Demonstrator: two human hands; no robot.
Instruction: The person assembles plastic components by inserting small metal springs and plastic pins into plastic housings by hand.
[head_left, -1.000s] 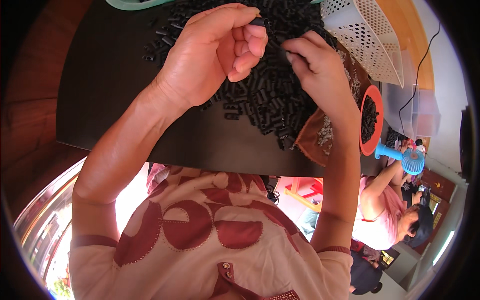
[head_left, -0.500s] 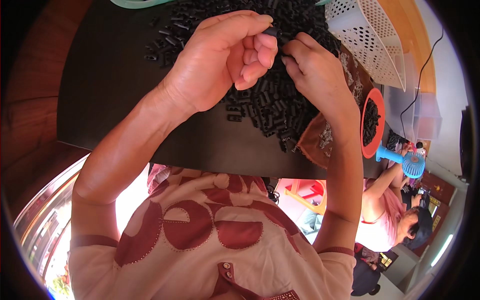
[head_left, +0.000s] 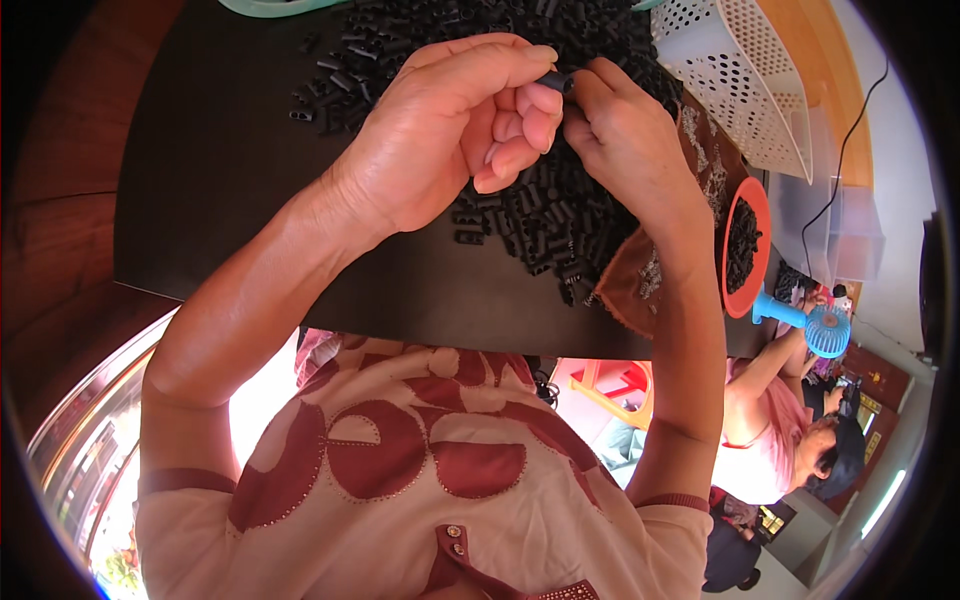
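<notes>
My left hand [head_left: 450, 130] and my right hand [head_left: 625, 135] meet above a heap of small black plastic pieces [head_left: 545, 215] on a black table [head_left: 220, 180]. Between the fingertips of both hands is one small black piece [head_left: 556, 80], pinched from the left by thumb and forefinger and from the right by the right fingers. The heap lies partly hidden under both hands.
A white perforated basket [head_left: 740, 80] stands at the upper right. A red round dish [head_left: 745, 245] holds more black pieces beside a brown patterned cloth [head_left: 630, 285]. A blue hand fan [head_left: 815, 325] and another person [head_left: 790, 440] are at the right.
Both hands have drawn closer together and a little lower in the picture, and their fingertips now meet on the one small piece.
</notes>
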